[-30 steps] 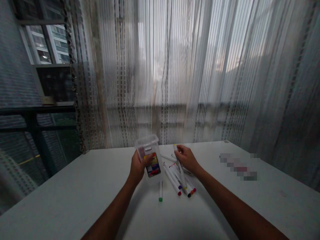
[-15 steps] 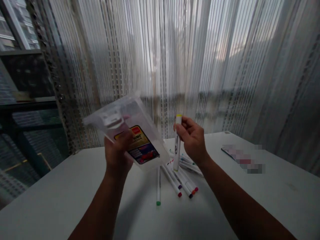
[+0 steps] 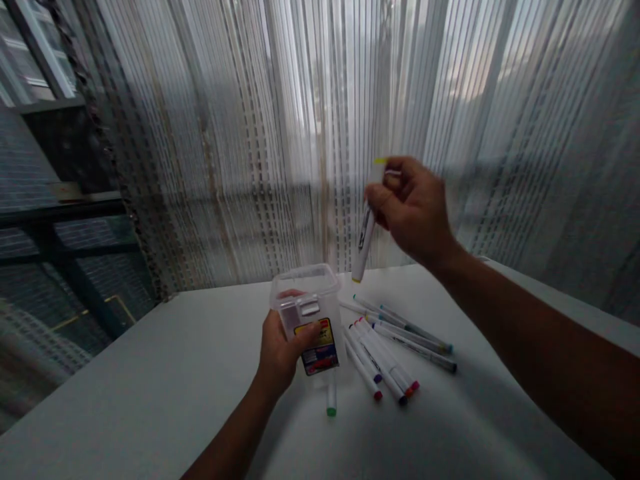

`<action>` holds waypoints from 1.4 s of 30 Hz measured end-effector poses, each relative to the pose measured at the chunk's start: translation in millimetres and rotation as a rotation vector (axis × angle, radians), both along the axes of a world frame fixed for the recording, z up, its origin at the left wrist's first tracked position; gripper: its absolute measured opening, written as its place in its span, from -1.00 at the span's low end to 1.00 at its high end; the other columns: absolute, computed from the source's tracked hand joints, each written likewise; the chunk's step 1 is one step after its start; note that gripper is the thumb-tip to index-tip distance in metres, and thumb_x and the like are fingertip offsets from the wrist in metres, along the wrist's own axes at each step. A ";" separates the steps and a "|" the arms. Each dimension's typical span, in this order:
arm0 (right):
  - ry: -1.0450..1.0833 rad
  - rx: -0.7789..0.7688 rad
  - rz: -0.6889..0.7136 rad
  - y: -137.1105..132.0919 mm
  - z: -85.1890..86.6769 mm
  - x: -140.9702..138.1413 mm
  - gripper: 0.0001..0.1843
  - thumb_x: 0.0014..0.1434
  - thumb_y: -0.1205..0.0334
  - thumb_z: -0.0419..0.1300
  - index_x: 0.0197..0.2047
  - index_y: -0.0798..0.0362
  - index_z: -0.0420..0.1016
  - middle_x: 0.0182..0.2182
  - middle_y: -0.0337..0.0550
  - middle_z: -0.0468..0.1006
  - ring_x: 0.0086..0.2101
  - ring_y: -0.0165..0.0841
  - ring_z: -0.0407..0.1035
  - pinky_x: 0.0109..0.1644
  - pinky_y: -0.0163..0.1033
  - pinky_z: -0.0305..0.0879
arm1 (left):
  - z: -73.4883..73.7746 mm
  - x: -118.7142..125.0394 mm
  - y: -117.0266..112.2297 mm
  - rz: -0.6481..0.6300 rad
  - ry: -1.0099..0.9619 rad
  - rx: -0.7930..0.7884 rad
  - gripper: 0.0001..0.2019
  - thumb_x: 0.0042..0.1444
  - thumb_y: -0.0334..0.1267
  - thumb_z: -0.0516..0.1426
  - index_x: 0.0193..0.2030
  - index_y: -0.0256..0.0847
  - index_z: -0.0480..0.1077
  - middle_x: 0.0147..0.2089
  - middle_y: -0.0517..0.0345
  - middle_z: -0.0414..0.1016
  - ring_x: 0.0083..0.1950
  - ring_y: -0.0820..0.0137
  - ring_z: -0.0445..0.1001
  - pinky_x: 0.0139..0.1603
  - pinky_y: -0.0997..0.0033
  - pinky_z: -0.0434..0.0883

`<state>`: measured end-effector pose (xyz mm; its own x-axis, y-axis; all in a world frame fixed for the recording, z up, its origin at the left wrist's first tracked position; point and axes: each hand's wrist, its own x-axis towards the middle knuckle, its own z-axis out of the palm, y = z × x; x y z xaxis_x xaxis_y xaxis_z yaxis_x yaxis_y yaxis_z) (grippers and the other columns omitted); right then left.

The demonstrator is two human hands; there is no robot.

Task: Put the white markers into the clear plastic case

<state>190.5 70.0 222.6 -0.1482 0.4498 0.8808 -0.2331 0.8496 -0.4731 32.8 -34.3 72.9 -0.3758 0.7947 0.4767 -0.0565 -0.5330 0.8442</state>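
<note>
My left hand (image 3: 281, 350) is wrapped round a clear plastic box (image 3: 311, 313) with a coloured label, holding it upright on the white table (image 3: 150, 393). My right hand (image 3: 413, 210) is raised well above the table, pinching a white marker (image 3: 363, 237) with a yellow cap; the marker hangs almost upright, its lower end just above and to the right of the box's open top. Several white markers (image 3: 387, 347) with coloured caps lie fanned out on the table to the right of the box. One green-tipped marker (image 3: 331, 400) lies in front of the box.
Sheer striped curtains (image 3: 320, 133) hang close behind the table's far edge. A window with dark railing (image 3: 60, 220) is at the left. The table's right edge (image 3: 575, 300) runs diagonally behind my right forearm.
The box has come down from mid-air and now stands upright on the table. My right hand has risen higher with the yellow-capped marker, over the box.
</note>
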 end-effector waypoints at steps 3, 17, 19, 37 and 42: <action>0.007 0.050 0.026 -12.4 24.8 -5.6 -0.76 0.07 0.52 0.06 -0.20 0.08 0.18 -0.67 -0.52 0.20 -0.71 -0.62 0.09 -0.63 -0.46 0.03 | -15.5 -1.4 5.2 -0.022 0.019 -0.024 -0.53 -0.23 -0.16 0.32 -0.18 -0.24 0.26 -0.37 0.17 0.46 -0.37 0.29 0.47 -0.39 0.41 0.43; -1.051 0.166 -0.241 -42.5 -55.2 -81.4 -0.87 0.07 0.36 0.13 -0.41 0.17 0.50 -0.45 -0.10 0.50 -0.40 -0.38 0.34 -0.32 -0.33 0.13 | -44.5 -31.6 17.3 -0.204 -0.022 -0.021 -0.45 -0.24 -0.23 0.34 -0.11 -0.22 0.20 -0.18 0.08 0.44 -0.16 0.22 0.44 -0.17 0.29 0.39; -1.087 0.197 -0.267 -40.9 -60.5 -85.2 -0.88 0.03 0.31 0.18 -0.38 0.14 0.53 -0.41 -0.10 0.52 -0.35 -0.35 0.35 -0.29 -0.32 0.13 | -45.6 -33.6 18.2 -0.218 0.008 -0.032 -0.45 -0.24 -0.23 0.35 -0.12 -0.23 0.20 -0.18 0.07 0.44 -0.17 0.21 0.44 -0.17 0.28 0.39; -1.126 0.134 -0.224 -30.8 -71.2 -79.9 -0.81 0.00 0.29 0.17 -0.28 0.15 0.48 -0.43 -0.11 0.52 -0.41 -0.35 0.39 -0.30 -0.30 0.23 | -42.7 -49.7 16.2 -0.145 0.400 -0.171 -0.49 -0.20 -0.17 0.32 -0.14 -0.25 0.23 -0.19 0.09 0.40 -0.19 0.23 0.39 -0.22 0.33 0.32; -0.770 -0.222 -0.157 -11.6 -92.9 -30.5 -0.81 0.09 0.26 0.03 -0.40 0.18 0.41 -0.56 -0.19 0.44 -0.57 -0.44 0.34 -0.45 -0.35 0.21 | -40.4 -48.1 12.1 -0.160 0.428 -0.162 -0.55 -0.17 -0.15 0.31 -0.21 -0.21 0.19 -0.26 0.16 0.38 -0.24 0.28 0.39 -0.24 0.37 0.33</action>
